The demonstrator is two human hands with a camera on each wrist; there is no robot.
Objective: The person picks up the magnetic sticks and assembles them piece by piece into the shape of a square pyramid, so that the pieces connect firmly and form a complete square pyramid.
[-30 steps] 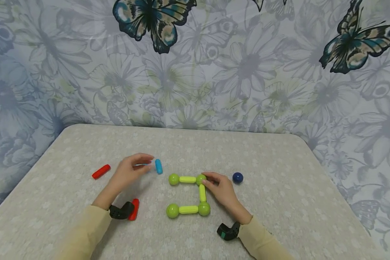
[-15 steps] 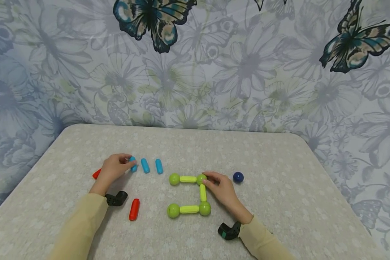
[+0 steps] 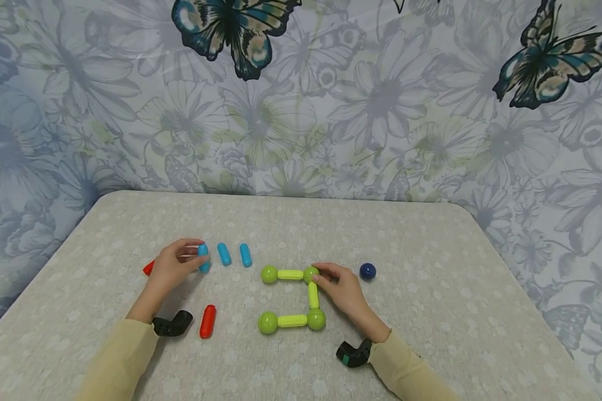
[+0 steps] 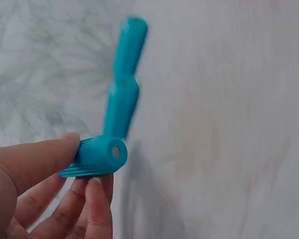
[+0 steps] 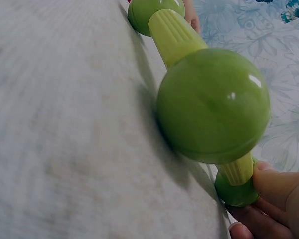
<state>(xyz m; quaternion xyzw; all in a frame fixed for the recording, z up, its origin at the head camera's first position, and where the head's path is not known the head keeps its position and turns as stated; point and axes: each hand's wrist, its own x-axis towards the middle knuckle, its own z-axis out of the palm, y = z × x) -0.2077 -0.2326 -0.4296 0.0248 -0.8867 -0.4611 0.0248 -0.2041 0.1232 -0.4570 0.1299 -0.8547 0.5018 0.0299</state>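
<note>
My left hand (image 3: pixel 173 264) pinches a blue rod (image 3: pixel 203 259) between thumb and fingers. A pale round disc shows at the rod's end in the left wrist view. Two more blue rods (image 3: pixel 224 254) lie in a row to its right on the table. With thumb and fingertips, my right hand (image 3: pixel 343 289) holds a green ball (image 3: pixel 310 274) at the far right corner of a three-sided frame. Yellow-green ribbed rods (image 3: pixel 292 321) join the frame's several green balls; its left side is open. In the right wrist view, the near corner ball (image 5: pixel 214 107) looms large.
One red rod (image 3: pixel 208 321) lies left of the frame, near the left wrist's black camera (image 3: pixel 173 324). Another red rod (image 3: pixel 149 268) is partly hidden behind the left hand. A dark blue ball (image 3: pixel 368 271) sits right of the right hand. Butterfly-patterned wallpaper (image 3: pixel 301 111) rises behind the table.
My left hand has moved left from beside the rightmost blue rod to the leftmost one and taken hold of it, shifting it slightly nearer. The right hand stays on its ball.
</note>
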